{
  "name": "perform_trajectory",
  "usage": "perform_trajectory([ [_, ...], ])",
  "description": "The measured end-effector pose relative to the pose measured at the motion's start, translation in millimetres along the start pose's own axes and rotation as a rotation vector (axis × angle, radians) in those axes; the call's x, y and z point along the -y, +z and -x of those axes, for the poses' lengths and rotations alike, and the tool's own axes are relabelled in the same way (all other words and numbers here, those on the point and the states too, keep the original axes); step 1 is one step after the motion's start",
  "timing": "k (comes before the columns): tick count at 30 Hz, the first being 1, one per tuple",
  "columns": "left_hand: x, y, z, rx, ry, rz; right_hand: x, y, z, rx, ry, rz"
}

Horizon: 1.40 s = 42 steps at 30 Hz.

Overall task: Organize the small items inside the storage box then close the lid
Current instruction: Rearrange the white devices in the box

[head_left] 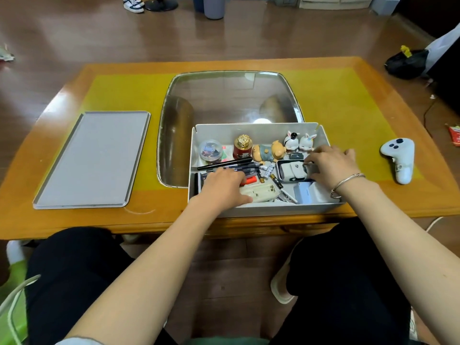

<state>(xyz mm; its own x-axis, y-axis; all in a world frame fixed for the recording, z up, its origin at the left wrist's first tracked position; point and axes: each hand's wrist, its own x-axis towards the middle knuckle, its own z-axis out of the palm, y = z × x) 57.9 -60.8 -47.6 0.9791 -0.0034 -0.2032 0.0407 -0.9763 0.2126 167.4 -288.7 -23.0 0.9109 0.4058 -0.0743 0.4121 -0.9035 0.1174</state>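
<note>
The open grey rectangular plastic storage box (258,129) sits at the worktop's (323,95) near edge, full of small items. My left hand (224,185) rests flat, fingers relaxed, on the pens (229,164). My right hand (331,165) curls its grip around a small white item in the dark tray (293,171). The flat grey lid (92,158) lies well apart to the left.

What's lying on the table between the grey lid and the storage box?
In the head view, nothing sits between the grey lid and the storage box: only bare yellow mat, wooden table edge and the table's glass inset.
</note>
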Motion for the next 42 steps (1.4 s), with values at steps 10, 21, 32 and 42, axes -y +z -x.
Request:
perform_trajectory([
  [10,4.7,-8.9,-20.2,0.219,0.025,0.086,33.9,-7.7,8.7,-0.108,-0.245,-0.201],
  [21,-23.9,-20.5,-21.1,-0.223,0.222,0.354,41.9,-26.0,9.5,-0.075,-0.314,-0.356],
  [32,-63.2,2.5,-22.7,0.189,0.189,0.301,8.5,-4.7,-4.5,-0.314,0.05,-0.24],
  [42,-51.9,-0.7,-8.7,0.051,0.161,0.13,24.2,-4.6,7.1,-0.246,-0.032,-0.245],
])
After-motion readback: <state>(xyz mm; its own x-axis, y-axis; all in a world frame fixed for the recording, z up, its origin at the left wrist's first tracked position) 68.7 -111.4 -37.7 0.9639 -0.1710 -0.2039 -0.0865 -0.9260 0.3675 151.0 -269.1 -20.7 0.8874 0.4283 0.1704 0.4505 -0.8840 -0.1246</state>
